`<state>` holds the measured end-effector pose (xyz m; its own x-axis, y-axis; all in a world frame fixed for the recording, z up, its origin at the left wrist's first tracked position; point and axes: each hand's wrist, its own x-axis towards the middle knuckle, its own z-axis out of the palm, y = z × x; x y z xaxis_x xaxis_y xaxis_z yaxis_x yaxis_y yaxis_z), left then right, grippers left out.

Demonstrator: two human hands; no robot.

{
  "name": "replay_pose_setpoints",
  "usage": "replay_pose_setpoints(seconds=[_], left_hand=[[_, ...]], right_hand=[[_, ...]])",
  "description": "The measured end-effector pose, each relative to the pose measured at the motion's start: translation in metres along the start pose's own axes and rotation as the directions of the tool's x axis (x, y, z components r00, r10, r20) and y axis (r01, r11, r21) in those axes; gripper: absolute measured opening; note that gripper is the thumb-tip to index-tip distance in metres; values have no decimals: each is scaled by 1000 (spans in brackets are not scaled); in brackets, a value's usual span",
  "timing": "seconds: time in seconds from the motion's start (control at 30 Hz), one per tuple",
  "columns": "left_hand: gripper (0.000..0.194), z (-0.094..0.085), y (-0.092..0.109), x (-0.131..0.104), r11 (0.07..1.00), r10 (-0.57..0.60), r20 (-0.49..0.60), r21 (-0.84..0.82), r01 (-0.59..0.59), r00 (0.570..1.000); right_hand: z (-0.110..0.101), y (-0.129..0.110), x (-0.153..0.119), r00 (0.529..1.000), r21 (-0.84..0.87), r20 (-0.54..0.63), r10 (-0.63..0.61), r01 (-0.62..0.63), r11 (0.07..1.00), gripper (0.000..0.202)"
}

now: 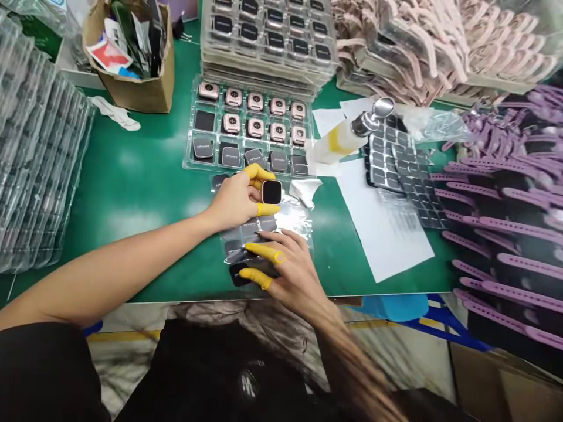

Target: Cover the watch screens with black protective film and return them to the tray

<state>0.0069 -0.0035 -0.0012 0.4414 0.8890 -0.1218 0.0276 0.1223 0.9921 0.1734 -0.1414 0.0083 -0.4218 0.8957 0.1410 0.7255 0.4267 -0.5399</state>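
- The left hand [240,199], with yellow covers on thumb and finger, has its grip closed on a watch case [271,191], dark screen showing, above the bench [145,205] just in front of the open tray.
- The right hand [292,272] has its grip spread, thumb and forefinger apart; the thumb tip is at a black square [240,274] near the bench edge.
- Clear film [294,220] and dark labelled squares [233,248] lie under and between the hands, partly covered by them.
- A crumpled white scrap [305,191] sits just right of the watch case.
- Right of the tray, a pump bottle [336,143] stands over white paper [382,225]; sheets of black pads [389,155] lie beyond it.
- Pink straps [409,47] are piled at the far right, purple straps [510,223] nearer along the right side.
- A white cloth [115,113] lies at the left, near the carton.
- The open tray [187,153] holds pink-framed watches, backs up: five in the far row, four in the next, whose leftmost pocket shows only a dark square; the near row holds labelled squares.
- Behind it, stacked trays [268,67] hold dark squares.
- The carton [141,95] holds packets and dark, flat pieces.
- Clear trays [39,158] rise in a stack at the left.
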Motion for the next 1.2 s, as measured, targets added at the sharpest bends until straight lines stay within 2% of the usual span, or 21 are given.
replay_pose_setpoints(seconds=[0.07, 0.13, 0.23, 0.4, 0.6, 0.77, 0.9, 1.0, 1.2], left_hand=[[57, 0, -1, 1, 1000, 11, -14, -5, -11, 1000], [56, -1, -3, 1, 1000, 10, -11, 1, -10, 1000], [53, 0, -6, 1, 1000, 4, 9, 19, -4, 1000], [54, 1, -11, 2, 999, 33, -10, -17, -33, 999], [52, 1, -13, 1, 997, 64, -11, -34, -65, 998], [51, 0, -8, 0, 998, 24, 2, -49, -24, 1000], [55, 1, -4, 2, 998, 17, 17, -65, -16, 1000], [57, 1, -2, 3, 998, -30, 33, -62, 32, 999], [54, -1, -1, 1, 998, -9, 29, -55, 11, 1000]], right_hand=[[0, -4, -6, 998, -36, 17, -54, 55, 998, 40], [4, -5, -13, 995, -78, -40, -88, 85, 993, 42], [9, -2, -17, 990, -109, -124, -74, 60, 992, 44], [12, 3, -4, 991, -38, -133, -25, 20, 999, 36], [14, 9, 7, 974, 88, -204, -99, 119, 989, 30], [15, 7, 7, 971, 158, -237, -40, 80, 984, 34], [12, 3, 5, 976, 139, -216, 20, 11, 990, 26], [9, 1, 6, 974, 177, -210, 82, -45, 983, 23], [15, 4, 6, 961, 268, -267, 73, 1, 963, 20]])
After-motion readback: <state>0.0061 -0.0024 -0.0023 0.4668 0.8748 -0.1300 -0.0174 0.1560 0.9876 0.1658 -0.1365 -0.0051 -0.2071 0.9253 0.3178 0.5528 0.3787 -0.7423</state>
